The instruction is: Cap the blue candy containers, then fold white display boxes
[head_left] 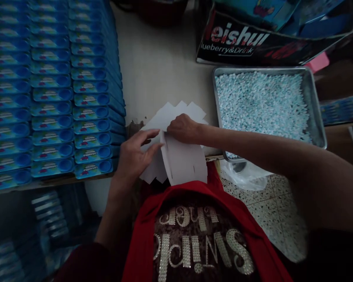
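A folded white paper carton [185,160] lies in front of me on a fan of flat white card pieces [181,107], its near end close to my red apron [147,235]. My right hand [184,128] is closed at the carton's far end, knuckles up; its fingertips are hidden. On the carton's left side is my left hand [137,150], thumb and forefinger apart, their tips at the upper left edge. Whether both tips touch the card I cannot tell.
Tall stacks of blue packs [53,105] line the left of the table [159,66]. At the right, a metal tray [319,113] holds many small pale-blue pieces. Behind it stands a black printed box [235,43]. A clear plastic bag [247,178] hangs below the tray.
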`<state>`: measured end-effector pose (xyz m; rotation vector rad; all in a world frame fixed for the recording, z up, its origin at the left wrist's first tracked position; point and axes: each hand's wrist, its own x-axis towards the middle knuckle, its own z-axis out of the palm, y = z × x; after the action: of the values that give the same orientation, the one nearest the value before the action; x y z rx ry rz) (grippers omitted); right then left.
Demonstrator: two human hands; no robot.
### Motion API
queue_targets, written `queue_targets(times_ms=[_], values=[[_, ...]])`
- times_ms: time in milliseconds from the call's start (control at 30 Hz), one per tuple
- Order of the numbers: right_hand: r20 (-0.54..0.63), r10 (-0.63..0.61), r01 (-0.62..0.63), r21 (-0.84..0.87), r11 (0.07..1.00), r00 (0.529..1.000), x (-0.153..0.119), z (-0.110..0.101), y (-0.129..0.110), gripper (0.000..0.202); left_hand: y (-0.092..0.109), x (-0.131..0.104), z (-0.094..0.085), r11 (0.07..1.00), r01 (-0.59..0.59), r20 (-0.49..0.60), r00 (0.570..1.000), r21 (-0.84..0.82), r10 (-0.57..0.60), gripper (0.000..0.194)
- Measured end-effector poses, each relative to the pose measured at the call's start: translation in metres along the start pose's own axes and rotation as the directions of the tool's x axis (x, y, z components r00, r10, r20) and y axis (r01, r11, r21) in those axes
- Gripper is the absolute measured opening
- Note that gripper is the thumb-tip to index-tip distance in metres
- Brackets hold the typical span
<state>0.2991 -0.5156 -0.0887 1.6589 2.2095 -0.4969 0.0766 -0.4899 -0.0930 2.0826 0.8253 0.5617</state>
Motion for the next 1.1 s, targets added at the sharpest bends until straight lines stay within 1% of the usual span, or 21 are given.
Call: queue_targets(times_ms=[67,167,233,267,300,367,400,433,500,533,567,600,633,700,733,800,833,867,933,1000,1100], values=[[0.000,0.008,-0.008,-0.026,1.000,1.000,0.000,-0.008,0.006,0.022,-0.001,-0.019,-0.005,0.963,-0.255,0.043,0.967,0.089,0.252,0.044],[0.018,-0.056,0.056,0.003,0.998,0.998,0.004,-0.022,0.011,0.022,-0.004,-0.028,0.008,0.793,-0.563,0.158,0.826,0.232,0.540,0.025],[0.025,-0.088,0.088,0.036,0.995,0.996,0.006,-0.030,0.013,0.029,-0.008,-0.025,0.024,0.687,-0.670,0.180,0.740,0.281,0.648,0.018],[0.016,-0.101,0.100,0.057,0.993,0.995,0.004,-0.034,0.014,0.034,-0.010,-0.023,0.032,0.655,-0.691,0.169,0.717,0.306,0.676,0.023],[-0.016,-0.109,0.110,0.082,0.991,0.994,-0.001,-0.037,0.017,0.039,-0.011,-0.022,0.039,0.642,-0.686,0.150,0.714,0.342,0.684,0.027],[-0.165,-0.078,0.102,0.141,0.985,0.983,-0.024,-0.041,0.021,0.047,-0.007,-0.020,0.050,0.660,-0.603,0.108,0.770,0.448,0.629,0.033],[-0.282,-0.025,0.078,0.179,0.981,0.959,-0.042,-0.040,0.022,0.048,-0.002,-0.020,0.055,0.679,-0.537,0.102,0.816,0.501,0.570,0.035],[-0.416,0.060,0.037,0.223,0.974,0.907,-0.063,-0.036,0.022,0.045,0.006,-0.018,0.060,0.698,-0.463,0.111,0.866,0.546,0.487,0.037],[-0.646,0.258,-0.066,0.306,0.950,0.718,-0.108,-0.018,0.014,0.033,0.024,-0.012,0.070,0.732,-0.302,0.145,0.952,0.611,0.271,0.040],[-0.725,0.309,-0.095,0.321,0.942,0.615,-0.128,-0.003,0.005,0.030,0.032,-0.006,0.076,0.743,-0.220,0.167,0.975,0.632,0.146,0.042],[-0.778,0.313,-0.104,0.308,0.946,0.545,-0.144,0.016,-0.005,0.028,0.039,0.001,0.081,0.752,-0.140,0.196,0.980,0.645,0.014,0.042],[-0.814,0.274,-0.096,0.263,0.960,0.513,-0.155,0.037,-0.017,0.027,0.044,0.008,0.086,0.758,-0.066,0.232,0.966,0.649,-0.115,0.043],[-0.833,0.218,-0.083,0.205,0.975,0.509,-0.161,0.060,-0.029,0.026,0.047,0.015,0.090,0.765,-0.006,0.274,0.936,0.644,-0.223,0.044],[-0.805,0.161,-0.099,0.128,0.987,0.571,-0.158,0.103,-0.048,0.030,0.046,0.025,0.093,0.791,0.071,0.343,0.875,0.608,-0.342,0.042],[-0.788,0.153,-0.116,0.104,0.988,0.597,-0.151,0.121,-0.054,0.030,0.042,0.026,0.093,0.812,0.076,0.351,0.876,0.578,-0.331,0.038],[-0.749,0.164,-0.147,0.089,0.985,0.642,-0.134,0.144,-0.059,0.031,0.032,0.019,0.088,0.851,-0.008,0.284,0.944,0.524,-0.166,0.030],[-0.732,0.169,-0.154,0.088,0.984,0.660,-0.126,0.149,-0.059,0.031,0.027,0.011,0.084,0.851,-0.086,0.232,0.972,0.518,-0.043,0.028],[-0.715,0.177,-0.161,0.091,0.983,0.677,-0.120,0.151,-0.058,0.031,0.021,0.001,0.080,0.832,-0.175,0.198,0.977,0.526,0.081,0.026],[-0.674,0.204,-0.182,0.105,0.978,0.710,-0.112,0.146,-0.056,0.030,0.011,-0.019,0.075,0.763,-0.322,0.205,0.947,0.561,0.248,0.025],[-0.616,0.245,-0.215,0.125,0.969,0.748,-0.110,0.135,-0.057,0.029,0.003,-0.033,0.074,0.717,-0.362,0.242,0.932,0.596,0.270,0.025],[-0.509,0.310,-0.270,0.152,0.951,0.803,-0.108,0.119,-0.060,0.027,-0.001,-0.036,0.080,0.697,-0.263,0.212,0.964,0.667,0.161,0.030]])
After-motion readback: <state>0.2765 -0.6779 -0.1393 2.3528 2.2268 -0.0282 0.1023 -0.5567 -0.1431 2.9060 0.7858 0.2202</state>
